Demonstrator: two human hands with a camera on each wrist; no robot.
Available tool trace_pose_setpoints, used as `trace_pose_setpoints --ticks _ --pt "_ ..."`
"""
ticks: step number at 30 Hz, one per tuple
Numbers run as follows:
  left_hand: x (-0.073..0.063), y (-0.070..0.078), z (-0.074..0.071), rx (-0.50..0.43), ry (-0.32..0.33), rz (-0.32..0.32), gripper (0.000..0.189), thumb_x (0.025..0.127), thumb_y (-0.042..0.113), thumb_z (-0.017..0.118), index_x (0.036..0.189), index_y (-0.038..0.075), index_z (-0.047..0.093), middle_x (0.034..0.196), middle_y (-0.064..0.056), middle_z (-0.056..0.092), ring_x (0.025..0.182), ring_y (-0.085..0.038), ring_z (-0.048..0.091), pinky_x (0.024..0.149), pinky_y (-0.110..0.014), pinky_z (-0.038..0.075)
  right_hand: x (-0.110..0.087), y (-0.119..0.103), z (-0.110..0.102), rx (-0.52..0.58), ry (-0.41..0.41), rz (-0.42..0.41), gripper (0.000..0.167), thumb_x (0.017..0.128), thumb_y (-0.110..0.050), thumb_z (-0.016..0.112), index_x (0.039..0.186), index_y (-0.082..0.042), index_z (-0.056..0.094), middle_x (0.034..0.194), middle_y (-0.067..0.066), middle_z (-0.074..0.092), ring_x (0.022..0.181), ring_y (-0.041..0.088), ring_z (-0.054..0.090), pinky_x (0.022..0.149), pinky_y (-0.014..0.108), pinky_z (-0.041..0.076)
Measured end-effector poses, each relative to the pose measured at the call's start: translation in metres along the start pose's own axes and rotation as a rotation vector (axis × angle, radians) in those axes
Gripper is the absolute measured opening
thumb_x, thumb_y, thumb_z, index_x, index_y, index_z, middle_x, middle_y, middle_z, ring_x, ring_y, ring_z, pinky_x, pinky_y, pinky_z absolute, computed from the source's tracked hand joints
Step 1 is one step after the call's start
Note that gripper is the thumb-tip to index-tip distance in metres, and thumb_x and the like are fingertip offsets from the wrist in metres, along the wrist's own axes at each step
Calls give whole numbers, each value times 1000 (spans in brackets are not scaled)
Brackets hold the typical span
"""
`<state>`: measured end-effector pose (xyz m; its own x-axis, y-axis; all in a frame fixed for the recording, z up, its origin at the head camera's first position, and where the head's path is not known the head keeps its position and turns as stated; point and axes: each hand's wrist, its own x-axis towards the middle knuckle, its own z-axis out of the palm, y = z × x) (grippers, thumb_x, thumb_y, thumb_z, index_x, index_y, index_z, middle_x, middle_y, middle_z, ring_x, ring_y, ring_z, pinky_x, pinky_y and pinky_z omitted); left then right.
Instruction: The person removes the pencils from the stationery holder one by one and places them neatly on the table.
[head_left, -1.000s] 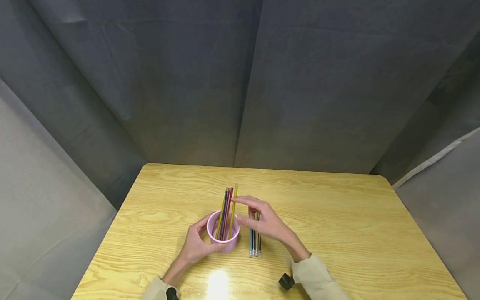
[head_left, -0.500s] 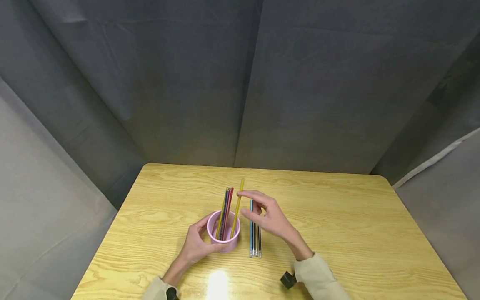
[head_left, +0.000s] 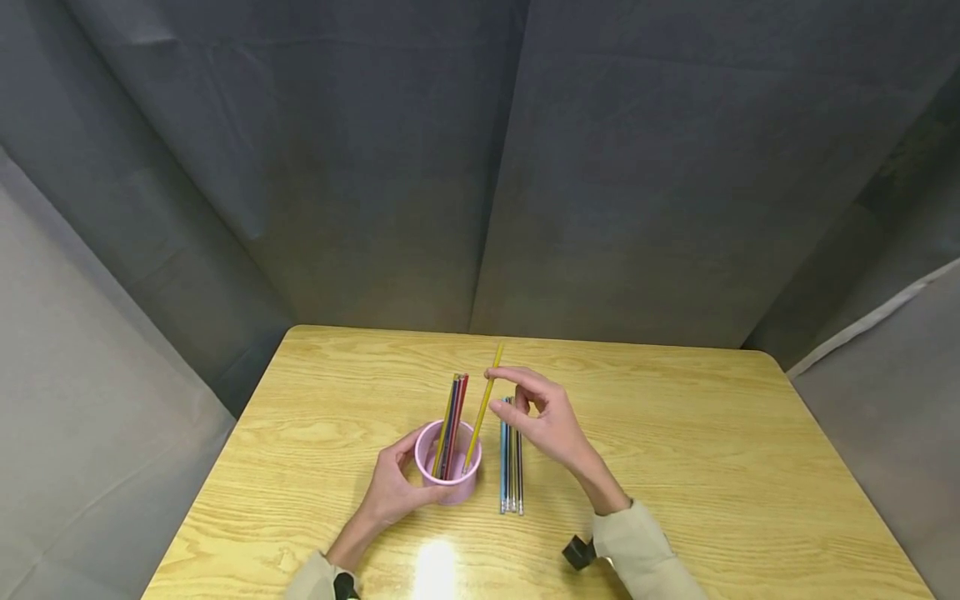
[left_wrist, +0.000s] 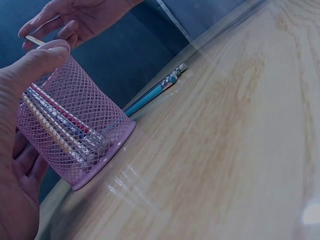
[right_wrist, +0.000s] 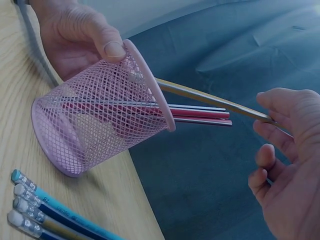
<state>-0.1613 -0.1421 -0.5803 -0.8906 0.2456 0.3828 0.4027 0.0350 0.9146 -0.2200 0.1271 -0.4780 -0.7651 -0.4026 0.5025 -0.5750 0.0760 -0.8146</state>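
Wood-grain tbl (head_left: pixel 675 433); dk gray drape (head_left: pixel 360 167) behind; paler cloth (head_left: pixel 82 375) L.

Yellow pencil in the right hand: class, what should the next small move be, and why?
Probably lift the yellow pencil clear of the pink mesh cup. The right hand pinches it and has drawn it higher over the past second, yet its lower end is inside the rim. The left hand holds the cup, and other pencils lie alongside.
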Motion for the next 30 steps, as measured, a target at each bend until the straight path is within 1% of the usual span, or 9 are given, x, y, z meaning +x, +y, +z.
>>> trace_pose_setpoints --ticks 6,9,12,16,19,23,26,30 --pt "1 2 1 -2 2 -17 87 70 8 95 147 6 56 144 -14 64 132 -26 61 120 -30 43 1 -1 -1 20 45 -3 44 89 10 73 132 0 68 118 15 69 64 20 46 54 23 39" --pt "2 3 1 -1 2 -19 87 70 8 95 148 7 56 144 -13 64 131 -28 61 119 -34 44 1 -2 -1 29 75 -15 44 88 12 74 130 0 69 120 17 69 64 20 47 54 23 39" --pt "2 3 2 -6 -1 -20 87 70 8 96 148 7 56 145 -13 63 131 -30 61 118 -38 46 1 -4 -2 42 102 -34 44 87 13 75 129 0 69 119 19 69 62 18 46 54 23 39" --pt "2 3 1 -8 -5 -18 87 70 8 96 148 7 56 145 -13 63 131 -30 61 118 -36 46 1 -6 -4 56 129 -52 42 86 12 76 126 0 71 115 18 71 61 16 46 53 23 40" --pt "1 3 1 -3 0 -23 88 70 9 96 148 8 57 145 -12 63 132 -28 61 118 -32 45 -1 -5 -6 56 134 -47 38 87 10 77 123 -1 73 112 16 72 62 16 47 54 23 41" --pt "1 2 0 1 2 -19 88 69 9 97 147 7 57 145 -13 63 132 -27 61 118 -32 45 -5 -3 -10 47 125 -21 35 87 7 79 121 -1 73 111 14 73 62 17 47 55 23 41" --pt "1 2 0 -2 -1 -5 87 69 8 96 147 5 57 144 -15 63 131 -27 61 118 -32 45 -9 1 -12 35 114 2 34 88 6 79 121 1 73 111 15 73 62 17 47 55 23 42" --pt "1 1 0 -10 -2 18 87 70 5 95 147 2 56 143 -18 63 131 -27 61 118 -30 45 -14 8 -15 16 105 18 35 88 6 79 122 -1 73 110 16 72 61 16 46 55 23 42"
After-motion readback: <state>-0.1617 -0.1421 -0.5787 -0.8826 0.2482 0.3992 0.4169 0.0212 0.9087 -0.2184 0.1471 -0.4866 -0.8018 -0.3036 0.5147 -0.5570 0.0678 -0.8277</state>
